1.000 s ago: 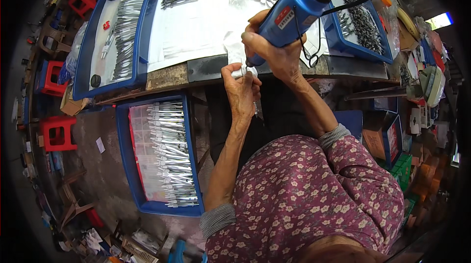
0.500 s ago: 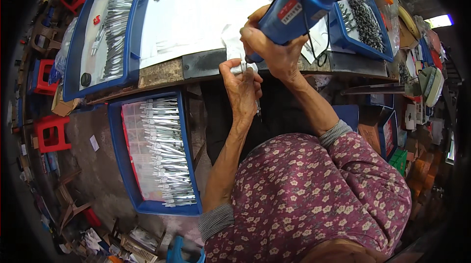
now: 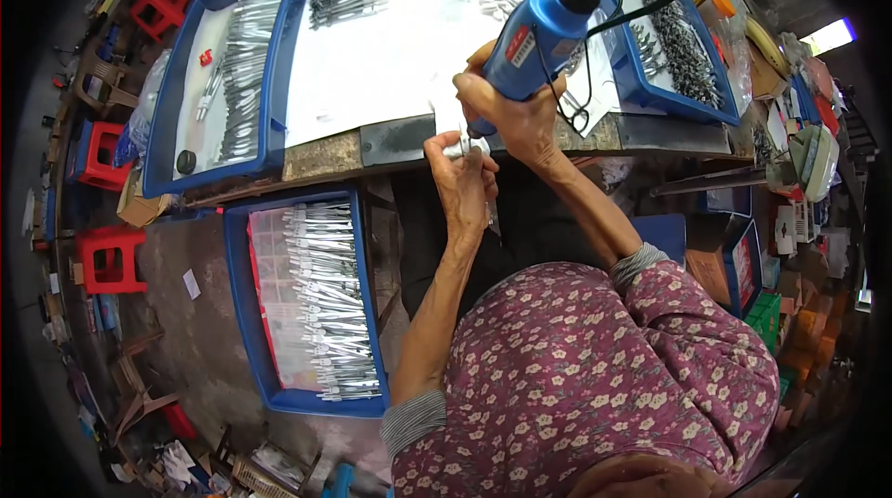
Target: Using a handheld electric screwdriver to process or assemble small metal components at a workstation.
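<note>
My right hand [image 3: 517, 117] is wrapped round the blue body of an electric screwdriver [image 3: 533, 45], whose nose points down at the table's front edge. Just left of that nose, my left hand [image 3: 459, 184] pinches a slim, light metal piece [image 3: 466, 143]; its exact kind is too small to tell. White wrapping shows around the left fingertips. Below the left hand, a thin end sticks out past the fingers. Whether the screwdriver's bit touches the piece is hidden.
Slender metal parts fill a blue tray [image 3: 173, 184] on the table's left and a lower blue tray [image 3: 243, 298] beside my left arm. Another blue tray [image 3: 641, 94] at the right holds small dark parts. A black cable [image 3: 655, 4] crosses above. Red stools [image 3: 111, 259] stand left.
The whole view has shifted a little, so the table and trays sit lower and farther right. The screwdriver's upper end has swung left. Both hands keep their hold.
</note>
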Motion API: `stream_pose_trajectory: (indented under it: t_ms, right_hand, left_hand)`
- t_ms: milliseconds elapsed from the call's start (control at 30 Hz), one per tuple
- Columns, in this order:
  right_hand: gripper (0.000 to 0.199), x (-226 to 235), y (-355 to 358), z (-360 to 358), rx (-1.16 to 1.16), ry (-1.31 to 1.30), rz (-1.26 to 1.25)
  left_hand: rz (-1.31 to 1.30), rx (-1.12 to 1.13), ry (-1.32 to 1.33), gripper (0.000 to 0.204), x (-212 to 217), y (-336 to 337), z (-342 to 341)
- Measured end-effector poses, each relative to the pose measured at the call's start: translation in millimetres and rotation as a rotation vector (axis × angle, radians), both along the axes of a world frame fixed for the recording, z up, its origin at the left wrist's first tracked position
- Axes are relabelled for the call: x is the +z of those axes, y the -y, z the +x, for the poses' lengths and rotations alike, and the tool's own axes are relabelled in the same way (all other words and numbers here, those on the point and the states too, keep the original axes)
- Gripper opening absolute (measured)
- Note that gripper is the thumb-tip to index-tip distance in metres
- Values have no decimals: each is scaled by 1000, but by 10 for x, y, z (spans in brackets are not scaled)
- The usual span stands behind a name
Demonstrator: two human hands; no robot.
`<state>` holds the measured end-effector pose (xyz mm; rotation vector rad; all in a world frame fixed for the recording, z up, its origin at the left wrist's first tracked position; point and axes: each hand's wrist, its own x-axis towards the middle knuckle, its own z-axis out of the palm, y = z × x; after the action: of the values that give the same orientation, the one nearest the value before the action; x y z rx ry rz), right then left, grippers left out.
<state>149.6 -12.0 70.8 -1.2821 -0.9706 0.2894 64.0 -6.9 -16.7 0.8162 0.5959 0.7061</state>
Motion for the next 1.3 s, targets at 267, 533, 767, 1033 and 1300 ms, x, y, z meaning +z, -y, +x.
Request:
stream_pose_trajectory:
  t_ms: [267, 533, 767, 1033, 1300]
  right_hand:
    - [21, 29, 13, 53, 107, -65, 60]
    - [21, 28, -2, 38, 34, 131, 51]
    - [21, 62, 20, 30, 97, -8, 59]
    - [19, 5, -44, 28, 57, -9, 45]
    - [10, -103, -85, 25, 11, 290, 126]
  left_hand:
    - [5, 11, 26, 38, -26, 0, 21]
    - [-22, 8, 54, 45, -30, -5, 29]
    - [-26, 4, 82, 44, -56, 2, 24]
    - [-23, 13, 55, 46, -47, 4, 33]
    - [-42, 40, 16, 34, 43, -1, 37]
